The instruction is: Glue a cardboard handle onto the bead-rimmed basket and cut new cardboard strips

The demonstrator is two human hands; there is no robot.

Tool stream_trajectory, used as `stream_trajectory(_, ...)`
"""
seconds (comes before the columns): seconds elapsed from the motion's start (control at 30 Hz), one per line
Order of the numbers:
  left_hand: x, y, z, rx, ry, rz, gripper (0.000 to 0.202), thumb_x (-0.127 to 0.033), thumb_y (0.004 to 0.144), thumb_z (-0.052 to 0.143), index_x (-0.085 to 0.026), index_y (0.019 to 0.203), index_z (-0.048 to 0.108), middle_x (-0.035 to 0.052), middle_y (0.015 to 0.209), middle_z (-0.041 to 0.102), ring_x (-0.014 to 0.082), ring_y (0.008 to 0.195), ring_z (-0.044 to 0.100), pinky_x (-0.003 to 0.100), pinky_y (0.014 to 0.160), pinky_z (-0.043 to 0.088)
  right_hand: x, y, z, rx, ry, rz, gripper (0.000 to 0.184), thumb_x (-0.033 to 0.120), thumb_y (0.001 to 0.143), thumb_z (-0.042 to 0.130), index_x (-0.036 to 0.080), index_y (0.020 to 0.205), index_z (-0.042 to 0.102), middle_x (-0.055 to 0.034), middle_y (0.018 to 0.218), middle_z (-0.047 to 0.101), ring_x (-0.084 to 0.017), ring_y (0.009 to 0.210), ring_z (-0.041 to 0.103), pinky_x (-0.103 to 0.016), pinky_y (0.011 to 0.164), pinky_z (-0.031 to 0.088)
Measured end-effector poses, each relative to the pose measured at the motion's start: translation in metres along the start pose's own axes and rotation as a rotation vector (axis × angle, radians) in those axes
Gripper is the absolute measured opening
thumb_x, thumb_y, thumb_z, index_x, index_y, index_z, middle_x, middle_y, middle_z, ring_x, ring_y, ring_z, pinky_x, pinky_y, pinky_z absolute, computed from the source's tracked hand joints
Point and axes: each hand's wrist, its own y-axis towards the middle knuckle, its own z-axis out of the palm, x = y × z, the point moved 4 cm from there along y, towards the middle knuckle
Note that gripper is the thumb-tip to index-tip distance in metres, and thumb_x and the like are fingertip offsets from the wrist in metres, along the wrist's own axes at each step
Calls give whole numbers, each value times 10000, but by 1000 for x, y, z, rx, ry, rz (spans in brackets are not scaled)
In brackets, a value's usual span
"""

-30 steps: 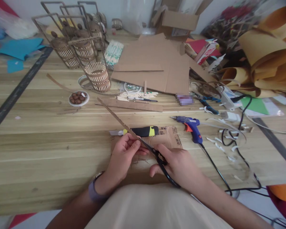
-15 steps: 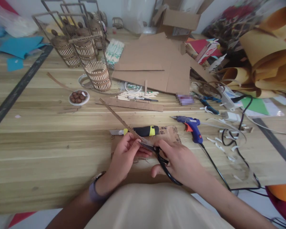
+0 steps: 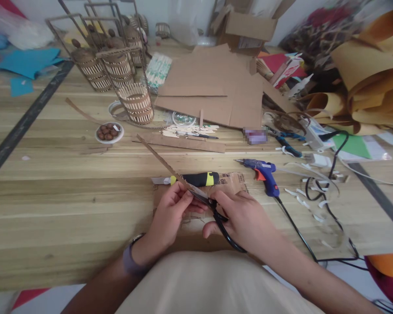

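Note:
My left hand [image 3: 172,209] pinches a narrow brown cardboard strip [image 3: 162,162] that slants up and to the left. Black-handled scissors [image 3: 222,224] are gripped in my right hand [image 3: 245,216], their blades against the strip close to my left fingertips. My right fingers go through the handles and partly hide them. Just beyond both hands, a black and yellow utility knife [image 3: 196,179] with its blade out lies on a printed cardboard piece [image 3: 234,185]. A blue glue gun [image 3: 262,168] rests on its side to the right.
Bamboo-stick lanterns [image 3: 136,104] stand at the back left, near a bowl of brown nuts [image 3: 108,132]. Cardboard sheets [image 3: 212,83] lie at the back middle. A black cable [image 3: 296,226] and white scraps [image 3: 303,200] spread on the right, with rolled yellow paper [image 3: 367,74] behind.
My right hand and the scissors have shifted slightly to the left along the strip, and the blades look closer together. My left hand keeps its pinch.

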Motion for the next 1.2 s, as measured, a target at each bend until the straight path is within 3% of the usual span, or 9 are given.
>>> stream_trajectory(0.33,3,0,0,6,34,-21,416,-492,739,840,-168,829,595,38,741,750,154,642,727,251,648,598,2,-6,3,-97,15,2,576,766,880,516,203,785,591,3,531,626,-175,490,610,-280,541,377)
stream_trajectory(0.5,1,-1,-1,-27,52,21,463,-570,772,787,-222,947,537,7,738,742,183,617,736,273,585,595,-1,-10,4,-83,41,9,557,757,872,545,209,780,574,9,546,628,-168,497,609,-270,544,373)
stream_trajectory(0.6,1,-2,0,-10,101,26,452,-598,786,762,-228,899,529,22,750,751,196,626,742,278,568,589,-3,-10,2,-72,57,6,570,778,856,539,213,792,560,1,571,644,-177,523,625,-276,558,384)
stream_trajectory(0.73,2,-4,4,62,96,33,422,-579,793,764,-217,881,567,14,672,725,187,600,718,271,547,569,-2,-7,-2,-41,86,-19,554,765,877,522,214,826,538,-16,652,688,-191,572,655,-298,612,417)
stream_trajectory(0.9,1,-3,3,6,31,63,370,-495,776,803,-199,816,584,-12,645,684,135,595,659,241,578,550,1,-4,0,-51,55,-16,524,731,898,531,213,822,547,-9,619,667,-191,552,636,-313,626,412)
stream_trajectory(1.2,5,-3,3,22,-15,33,410,-512,753,823,-192,817,575,-7,668,709,131,605,685,227,588,567,3,-6,3,-85,98,-20,554,759,882,517,215,786,552,14,569,635,-164,500,598,-301,597,405)
